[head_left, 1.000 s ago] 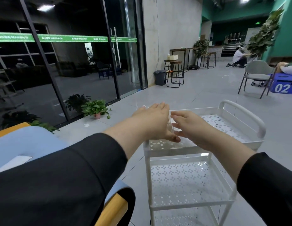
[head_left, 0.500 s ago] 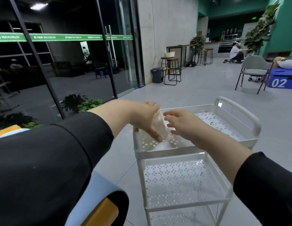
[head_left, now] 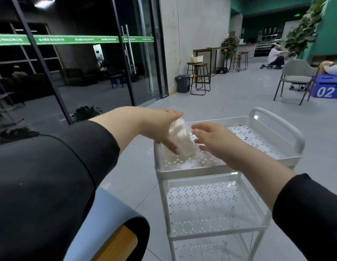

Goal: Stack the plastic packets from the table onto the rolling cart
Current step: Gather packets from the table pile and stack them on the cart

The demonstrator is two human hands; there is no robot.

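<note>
Here, clear blurred packets (head_left: 181,140) upright.

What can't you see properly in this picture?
- Clear plastic packets, head view: motion-blurred, so their number is unclear.
- Left hand: its palm side faces away, so its hold on the packets is hidden.
- White perforated rolling cart: lower part cut off by the bottom edge.
- Right hand: contact with the packets is unclear.

Commercial lobby or lounge: dark glass storefront doors (head_left: 137,59) with green banner strip (head_left: 73,39), wooden bar stools (head_left: 200,78), grey tiled floor (head_left: 239,102).
</note>
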